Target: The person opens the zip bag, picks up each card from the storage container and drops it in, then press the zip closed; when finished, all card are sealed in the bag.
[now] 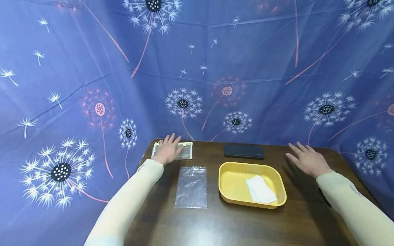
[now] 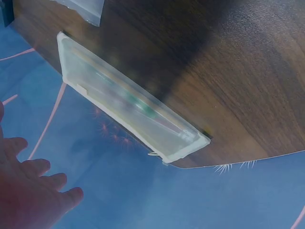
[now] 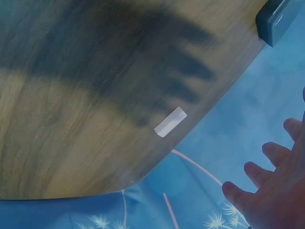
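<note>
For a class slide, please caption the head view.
Left hand over a translucent pouch, right hand beside a yellow tray, both empty.

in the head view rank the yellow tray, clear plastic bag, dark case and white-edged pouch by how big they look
1. yellow tray
2. clear plastic bag
Unsure: dark case and white-edged pouch; left hand covers part of the pouch.
</note>
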The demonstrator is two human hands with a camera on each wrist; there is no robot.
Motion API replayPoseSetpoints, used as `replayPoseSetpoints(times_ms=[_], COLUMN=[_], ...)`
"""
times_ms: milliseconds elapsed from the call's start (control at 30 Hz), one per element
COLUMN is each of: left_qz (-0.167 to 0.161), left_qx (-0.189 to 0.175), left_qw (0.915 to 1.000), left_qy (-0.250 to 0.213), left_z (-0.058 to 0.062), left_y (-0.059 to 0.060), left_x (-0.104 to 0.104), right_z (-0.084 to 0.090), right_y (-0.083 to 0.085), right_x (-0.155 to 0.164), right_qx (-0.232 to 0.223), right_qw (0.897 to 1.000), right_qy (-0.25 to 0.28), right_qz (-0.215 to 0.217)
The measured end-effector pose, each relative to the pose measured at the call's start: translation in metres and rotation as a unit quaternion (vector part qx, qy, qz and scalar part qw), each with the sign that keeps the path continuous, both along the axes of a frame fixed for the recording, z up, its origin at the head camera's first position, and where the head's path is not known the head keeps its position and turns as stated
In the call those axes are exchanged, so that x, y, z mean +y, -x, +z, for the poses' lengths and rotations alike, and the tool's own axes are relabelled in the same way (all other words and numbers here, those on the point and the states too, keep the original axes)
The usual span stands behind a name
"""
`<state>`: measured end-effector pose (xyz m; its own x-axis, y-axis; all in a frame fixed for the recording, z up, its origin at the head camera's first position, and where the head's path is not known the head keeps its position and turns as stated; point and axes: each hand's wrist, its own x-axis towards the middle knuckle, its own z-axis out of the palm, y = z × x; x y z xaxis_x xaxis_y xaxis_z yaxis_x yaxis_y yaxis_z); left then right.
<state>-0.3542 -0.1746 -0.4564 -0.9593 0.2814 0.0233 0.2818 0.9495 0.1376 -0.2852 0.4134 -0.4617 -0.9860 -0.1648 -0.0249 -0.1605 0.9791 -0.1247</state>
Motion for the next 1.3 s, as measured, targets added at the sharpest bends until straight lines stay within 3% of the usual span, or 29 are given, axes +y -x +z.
replayPoseSetpoints(times_ms=[300, 667, 1033, 1300], left_qz=[-0.005, -0.009, -0.032, -0.057], left_qx=[0.006, 0.024, 0.031, 0.04], left_qw=[1.0, 0.9994, 0.9978, 0.9949], left_qy=[-0.001, 0.023, 0.05, 0.073], left_z=[0.009, 0.009, -0.004, -0.021], left_y=[-0.007, -0.011, -0.014, -0.02], left_x=[-0.001, -0.004, 0.001, 0.003], right_z=[0.011, 0.018, 0.016, -0.001], right_y=[0.013, 0.044, 0.065, 0.073], right_x=[-0.032, -0.119, -0.215, -0.279], right_qx=[-0.002, 0.0, 0.003, -0.002], right_qw=[1.0, 0.998, 0.993, 0.987], right_qy=[0.0, -0.02, -0.027, -0.038], right_qz=[0.014, 0.062, 0.118, 0.157])
